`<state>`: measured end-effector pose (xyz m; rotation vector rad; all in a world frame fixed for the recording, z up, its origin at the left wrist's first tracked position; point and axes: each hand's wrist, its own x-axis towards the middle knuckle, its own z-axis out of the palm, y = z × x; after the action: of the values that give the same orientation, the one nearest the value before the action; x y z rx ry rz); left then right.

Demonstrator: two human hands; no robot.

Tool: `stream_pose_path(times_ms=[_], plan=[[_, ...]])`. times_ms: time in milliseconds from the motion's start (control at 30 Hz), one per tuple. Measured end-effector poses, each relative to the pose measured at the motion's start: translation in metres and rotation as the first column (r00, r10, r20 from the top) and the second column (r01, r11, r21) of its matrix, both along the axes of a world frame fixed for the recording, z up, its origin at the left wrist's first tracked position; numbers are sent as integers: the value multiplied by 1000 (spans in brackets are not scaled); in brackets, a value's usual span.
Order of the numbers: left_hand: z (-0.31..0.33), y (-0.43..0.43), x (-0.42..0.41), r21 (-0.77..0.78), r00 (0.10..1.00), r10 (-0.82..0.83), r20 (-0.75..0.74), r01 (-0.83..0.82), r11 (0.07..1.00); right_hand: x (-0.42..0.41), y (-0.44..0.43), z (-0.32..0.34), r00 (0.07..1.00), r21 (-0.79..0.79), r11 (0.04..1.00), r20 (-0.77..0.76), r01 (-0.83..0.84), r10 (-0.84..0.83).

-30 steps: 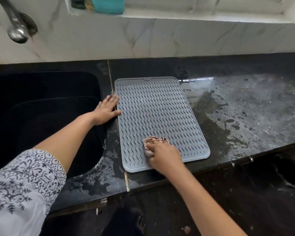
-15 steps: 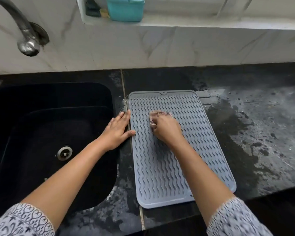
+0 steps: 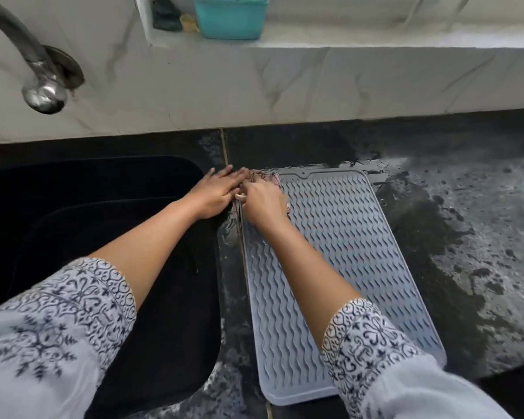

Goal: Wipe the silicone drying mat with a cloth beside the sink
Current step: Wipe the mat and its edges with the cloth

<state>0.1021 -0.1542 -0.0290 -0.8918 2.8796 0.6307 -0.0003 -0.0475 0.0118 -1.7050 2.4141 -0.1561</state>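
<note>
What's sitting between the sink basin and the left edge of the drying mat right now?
Head view: a narrow wet strip of black countertop separates the sink from the mat. The left hand lies across its far end.

Your mat [image 3: 345, 252] is grey silicone, ribbed with wavy ridges and rimmed by a raised lip, lying flat on the wet dark desk [image 3: 481, 222] just right of the sink [image 3: 109, 237], long side running away from you. Your cloth [image 3: 268, 176] sits bunched at the mat's far left corner.
</note>
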Motion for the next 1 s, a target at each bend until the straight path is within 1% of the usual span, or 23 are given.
stream_pose_path(times_ms=[100,167,233,333,400,467,500,533,600,633,667,700,767,833,933,1000], plan=[[-12,-3,5,31,998,0,-65,2,1000,6,13,-7,998,22,998,-26,-59,60],[-11,-6,5,35,998,-11,-61,13,999,16,34,-4,993,41,993,-21,-113,114],[-9,-6,5,35,999,-27,-43,28,999,26,61,5,992,113,985,12,-130,129],[-8,-4,6,42,999,-27,-39,29,999,32,101,25,978,226,952,69,-208,197],[-8,-4,6,53,999,-21,-40,23,998,32,115,41,976,314,925,94,-215,195],[-7,-4,6,73,999,-16,-44,20,997,28,110,53,980,349,926,179,-147,88],[-7,-4,5,91,999,-12,-50,17,996,26,102,57,977,309,947,215,-86,19],[-6,-4,5,111,998,-6,-58,13,994,24,91,58,976,214,976,217,-25,-22],[-4,-5,5,149,998,5,-69,5,989,18,62,50,982,-2,999,183,53,-52],[-3,-5,5,165,997,7,-71,5,986,17,50,44,983,-44,997,174,62,-53],[-2,-6,5,176,998,2,-67,10,984,18,41,35,987,-29,999,159,43,-38],[-2,-6,5,178,998,-4,-57,14,984,20,38,24,991,23,999,134,22,-25],[-2,-6,5,150,999,-14,-33,19,988,25,47,9,997,89,996,78,9,-16],[-2,-5,5,125,1000,-17,-20,19,992,32,76,3,998,66,998,67,-10,5],[-3,-4,5,123,1000,-23,-13,25,992,50,136,17,991,58,994,104,-93,86],[-3,-5,6,136,1000,-24,-16,26,990,54,162,30,978,144,986,202,-88,58]])
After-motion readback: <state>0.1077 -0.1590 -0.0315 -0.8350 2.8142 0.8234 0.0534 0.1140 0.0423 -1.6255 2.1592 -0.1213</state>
